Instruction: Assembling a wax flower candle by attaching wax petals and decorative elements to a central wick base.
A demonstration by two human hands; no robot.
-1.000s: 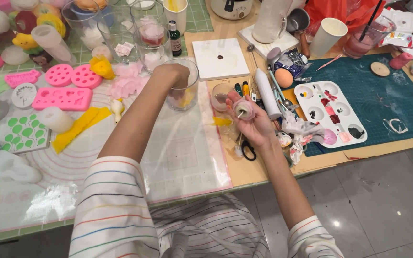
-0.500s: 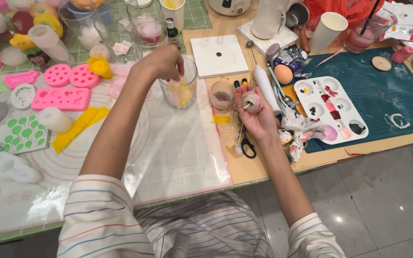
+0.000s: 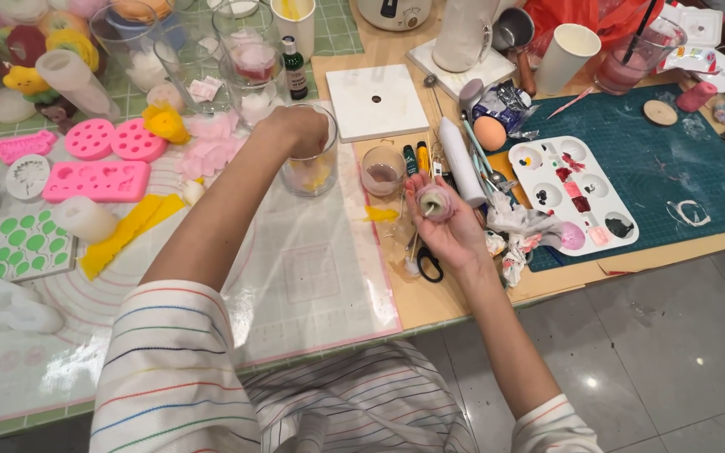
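Observation:
My left hand [image 3: 299, 127] rests over the mouth of a clear glass cup [image 3: 310, 168] that holds pale yellow and pink bits; its fingers dip inside and what they hold is hidden. My right hand [image 3: 442, 220] is palm up over the wooden table, cupping a small round pinkish flower-like ball [image 3: 435, 201]. A small plastic cup [image 3: 383, 169] with pink residue stands between the two hands. Black-handled scissors [image 3: 426, 262] lie just below my right hand.
A translucent work mat [image 3: 312, 268] covers the table in front of me. Pink silicone moulds [image 3: 98, 159] and yellow pieces lie left. A white paint palette [image 3: 576, 189] sits on a green cutting mat [image 3: 698, 176] at right. Glass jars, a white square tile [image 3: 375, 101] and paper cups stand behind.
My right hand has turned palm up and dropped slightly toward me with the ball. My left hand stays at the glass cup, now pressed further into its mouth.

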